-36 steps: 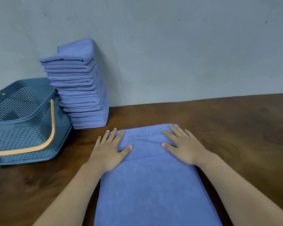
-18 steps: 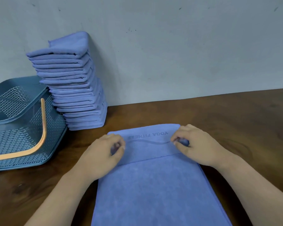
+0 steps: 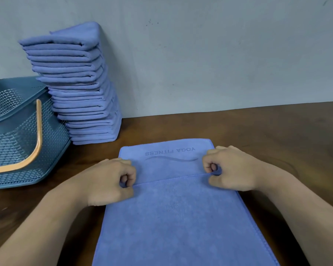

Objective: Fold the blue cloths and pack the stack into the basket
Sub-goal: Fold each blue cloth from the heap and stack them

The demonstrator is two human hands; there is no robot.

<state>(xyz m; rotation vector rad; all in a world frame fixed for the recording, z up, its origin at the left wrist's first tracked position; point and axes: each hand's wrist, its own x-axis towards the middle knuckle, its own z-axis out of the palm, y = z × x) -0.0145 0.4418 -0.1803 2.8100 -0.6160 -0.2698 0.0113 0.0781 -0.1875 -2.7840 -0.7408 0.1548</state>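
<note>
Two hands: the cloth (image 3: 177,217) is pinched at its folded-over edge by the left hand (image 3: 112,179) and the right hand (image 3: 231,169), fingers curled.
Cloth: spread on the desk (image 3: 267,131), partly folded.
Risk: fold skewed if pulled unevenly.
Stack (image 3: 81,89): tall, uneven, beside the basket (image 3: 8,150); toppled if knocked.

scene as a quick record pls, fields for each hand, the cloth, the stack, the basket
cloth: flat on the table, far end folded over, YOGA FITNESS print showing
left hand: pinches left end of the folded edge
right hand: pinches right end of that edge
stack: folded blue cloths, against the wall
basket: teal, orange handle, left of stack
</note>
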